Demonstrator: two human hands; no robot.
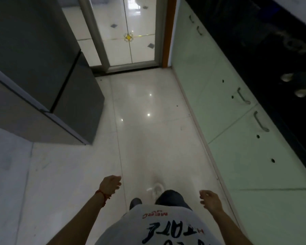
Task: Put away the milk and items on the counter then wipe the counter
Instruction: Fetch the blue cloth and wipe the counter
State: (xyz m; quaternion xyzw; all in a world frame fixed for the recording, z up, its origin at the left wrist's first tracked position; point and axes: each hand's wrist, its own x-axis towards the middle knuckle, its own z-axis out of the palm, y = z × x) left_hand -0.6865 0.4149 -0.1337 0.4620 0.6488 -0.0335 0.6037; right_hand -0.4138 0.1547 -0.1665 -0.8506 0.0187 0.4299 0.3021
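Both hands hang empty with fingers loosely curled, left hand (111, 184) and right hand (210, 198) above the floor (148, 112).

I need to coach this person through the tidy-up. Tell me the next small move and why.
Probably turn right toward the dark counter. Both the left hand and right hand hang loosely with nothing in their grip, and the person faces the glass door, mid-floor between the grey fridge and the pale green cabinets. No milk is visible from here, so the counter needs to come into view first.
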